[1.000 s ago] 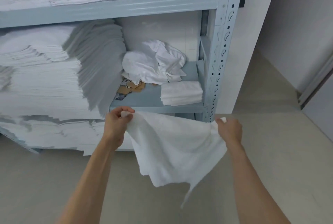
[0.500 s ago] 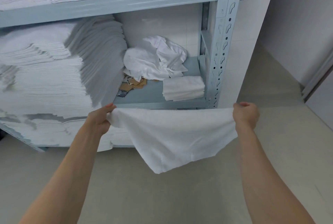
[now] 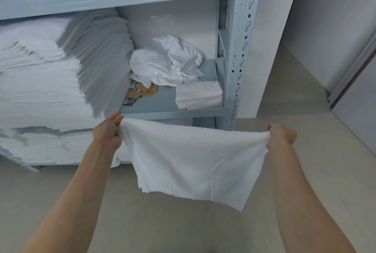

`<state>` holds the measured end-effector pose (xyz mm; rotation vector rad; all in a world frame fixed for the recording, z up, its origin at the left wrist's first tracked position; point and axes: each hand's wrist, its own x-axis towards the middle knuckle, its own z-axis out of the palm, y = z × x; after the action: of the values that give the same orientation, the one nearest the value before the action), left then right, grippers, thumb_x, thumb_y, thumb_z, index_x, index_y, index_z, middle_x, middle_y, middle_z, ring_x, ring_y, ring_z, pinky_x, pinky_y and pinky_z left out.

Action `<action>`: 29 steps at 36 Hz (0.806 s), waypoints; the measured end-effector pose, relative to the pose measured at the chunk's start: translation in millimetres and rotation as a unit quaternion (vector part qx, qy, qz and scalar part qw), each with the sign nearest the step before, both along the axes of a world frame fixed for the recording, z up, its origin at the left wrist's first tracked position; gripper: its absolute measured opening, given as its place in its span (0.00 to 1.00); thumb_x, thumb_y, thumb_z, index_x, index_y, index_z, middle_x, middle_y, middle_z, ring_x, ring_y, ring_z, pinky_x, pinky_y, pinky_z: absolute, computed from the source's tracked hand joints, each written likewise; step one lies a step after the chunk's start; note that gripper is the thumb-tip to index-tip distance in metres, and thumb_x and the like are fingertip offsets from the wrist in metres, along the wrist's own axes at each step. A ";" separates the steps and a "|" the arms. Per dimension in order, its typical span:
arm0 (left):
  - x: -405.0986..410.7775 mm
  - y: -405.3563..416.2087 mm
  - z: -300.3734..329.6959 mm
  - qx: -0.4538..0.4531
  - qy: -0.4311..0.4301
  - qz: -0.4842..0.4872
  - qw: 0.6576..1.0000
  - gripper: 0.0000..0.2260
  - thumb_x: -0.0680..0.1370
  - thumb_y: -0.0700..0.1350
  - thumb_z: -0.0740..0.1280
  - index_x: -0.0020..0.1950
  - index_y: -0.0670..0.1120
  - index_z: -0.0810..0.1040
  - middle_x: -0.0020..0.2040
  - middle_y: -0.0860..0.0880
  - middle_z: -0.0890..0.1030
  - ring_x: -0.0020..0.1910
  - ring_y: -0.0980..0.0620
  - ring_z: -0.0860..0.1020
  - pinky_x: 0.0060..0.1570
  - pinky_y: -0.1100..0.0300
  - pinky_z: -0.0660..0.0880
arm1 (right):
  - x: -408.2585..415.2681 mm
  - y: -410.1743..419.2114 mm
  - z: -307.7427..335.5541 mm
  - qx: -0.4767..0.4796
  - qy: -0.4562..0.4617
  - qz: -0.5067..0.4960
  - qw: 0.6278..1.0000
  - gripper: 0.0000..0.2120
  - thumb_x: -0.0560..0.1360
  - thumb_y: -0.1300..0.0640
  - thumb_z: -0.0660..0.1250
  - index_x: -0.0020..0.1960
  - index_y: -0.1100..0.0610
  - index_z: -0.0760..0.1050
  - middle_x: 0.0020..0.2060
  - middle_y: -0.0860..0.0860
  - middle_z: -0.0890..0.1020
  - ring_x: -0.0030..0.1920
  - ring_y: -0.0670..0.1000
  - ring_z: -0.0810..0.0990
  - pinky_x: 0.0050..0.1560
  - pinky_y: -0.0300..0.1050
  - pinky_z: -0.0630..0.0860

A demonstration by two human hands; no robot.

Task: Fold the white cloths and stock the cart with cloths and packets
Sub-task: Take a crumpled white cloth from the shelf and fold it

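A white cloth (image 3: 195, 159) hangs spread in front of me, held by its top corners. My left hand (image 3: 107, 132) pinches the left corner and my right hand (image 3: 281, 135) grips the right corner, so the top edge is taut. Behind it, on the grey shelf (image 3: 162, 103), lies a crumpled heap of white cloths (image 3: 164, 65), a small folded stack of white cloths (image 3: 198, 95) at the right, and several brown and dark packets (image 3: 142, 90) at the left.
The grey metal rack has a perforated upright post (image 3: 240, 53) at its right. Tall stacks of folded white linen (image 3: 50, 73) fill the left of the rack and the shelf above. A beige floor (image 3: 183, 228) lies below, with a white wall (image 3: 284, 29) to the right.
My hands have moved apart and stretched the bunched cloth out flat. Its lower edge now hangs wider and more level.
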<state>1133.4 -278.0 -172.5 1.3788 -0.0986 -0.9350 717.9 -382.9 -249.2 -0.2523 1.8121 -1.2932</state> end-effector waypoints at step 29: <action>4.5 -16.0 26.3 -0.067 -0.177 -0.101 0.977 0.08 0.77 0.34 0.69 0.45 0.48 0.82 0.43 0.48 0.80 0.41 0.50 0.77 0.43 0.54 0.76 | 30.3 14.0 -20.0 0.035 0.035 0.461 0.886 0.17 0.73 0.71 0.65 0.53 0.53 0.84 0.51 0.56 0.84 0.50 0.57 0.83 0.43 0.43 0.79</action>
<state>1138.0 -294.0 -146.2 1.4148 -0.5703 -0.8237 748.2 -368.9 -269.2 -0.9923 1.4610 -0.5338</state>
